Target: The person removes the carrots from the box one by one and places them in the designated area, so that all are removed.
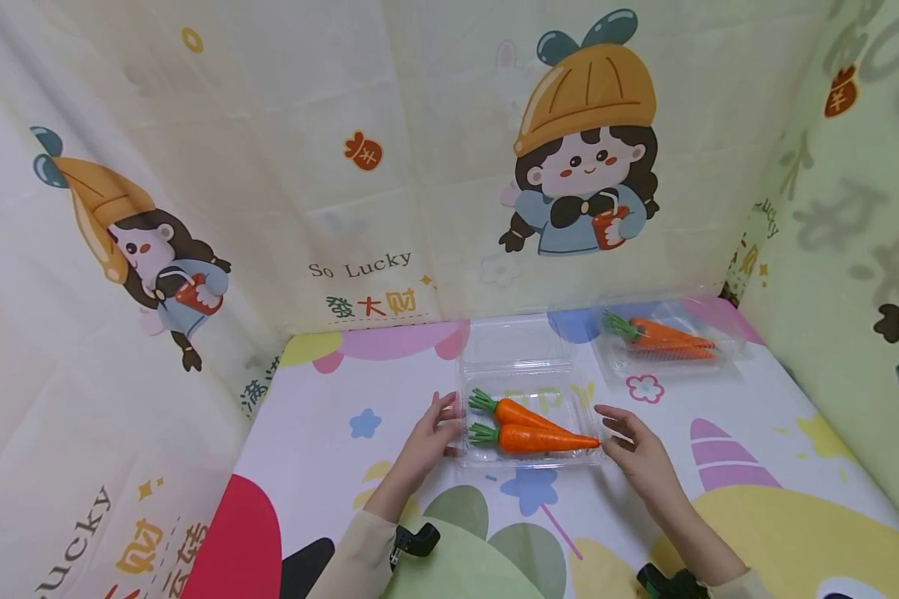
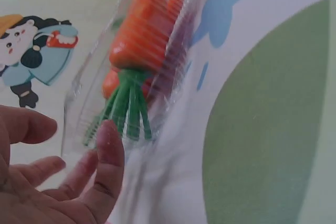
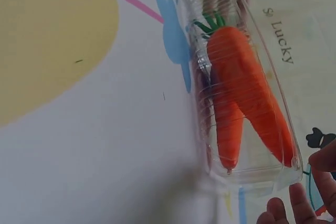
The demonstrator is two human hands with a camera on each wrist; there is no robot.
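A clear plastic clamshell box (image 1: 487,458) lies on the table with its lid (image 1: 515,343) folded back, away from me. Inside lie two orange carrots (image 1: 543,439) with green tops, leafy ends to the left and tips to the right. At the box's left side is my left hand (image 1: 431,434), thumb spread from its fingers, fingertips right by the wall near the green tops (image 2: 128,103). My right hand (image 1: 639,456) is at the right side, loosely bent fingers (image 3: 299,203) close to the corner by the carrot tips. Neither hand is curled round the box.
Another clear plastic box (image 1: 614,363) with carrots (image 1: 670,337) inside stands at the back right of the table. A printed cloth (image 1: 449,200) hangs behind the table and along both sides. Colourful prints cover the tabletop (image 1: 322,466).
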